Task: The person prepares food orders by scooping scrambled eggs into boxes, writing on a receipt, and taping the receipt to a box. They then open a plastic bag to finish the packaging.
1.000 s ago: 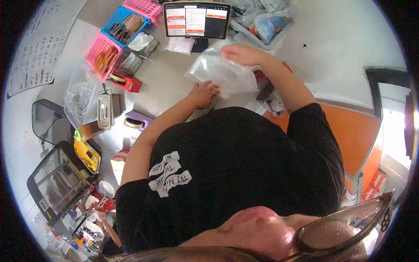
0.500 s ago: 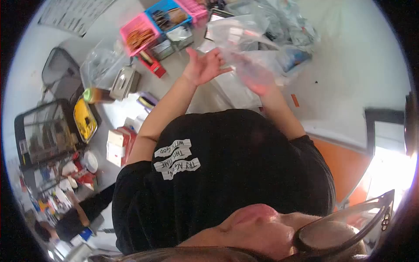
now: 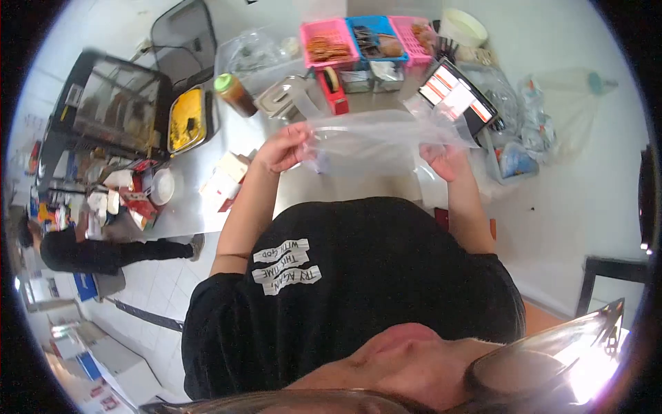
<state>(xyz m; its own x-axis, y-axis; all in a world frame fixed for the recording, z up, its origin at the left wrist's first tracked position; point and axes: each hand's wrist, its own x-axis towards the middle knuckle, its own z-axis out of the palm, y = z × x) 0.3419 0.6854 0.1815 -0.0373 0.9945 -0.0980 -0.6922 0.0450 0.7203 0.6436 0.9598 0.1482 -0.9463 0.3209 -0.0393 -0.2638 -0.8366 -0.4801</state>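
Note:
A clear plastic bag (image 3: 379, 134) is stretched out flat between my two hands, above the steel counter (image 3: 358, 185). My left hand (image 3: 284, 148) pinches its left edge with closed fingers. My right hand (image 3: 447, 161) grips its right edge, close to the tablet (image 3: 458, 96) with an orange and white screen. The bag looks empty. My black T-shirt fills the lower middle of the view.
Pink (image 3: 327, 40) and blue (image 3: 372, 33) baskets line the back of the counter, with a red tape dispenser (image 3: 333, 90) and a green-capped bottle (image 3: 233, 93) nearby. A yellow tray (image 3: 186, 119) and a glass case (image 3: 114, 103) stand left. A person in black (image 3: 89, 252) bends at far left.
The bag has come up off the counter and is now pulled wide between both hands. My view has swung, so the baskets and tablet now sit at the top.

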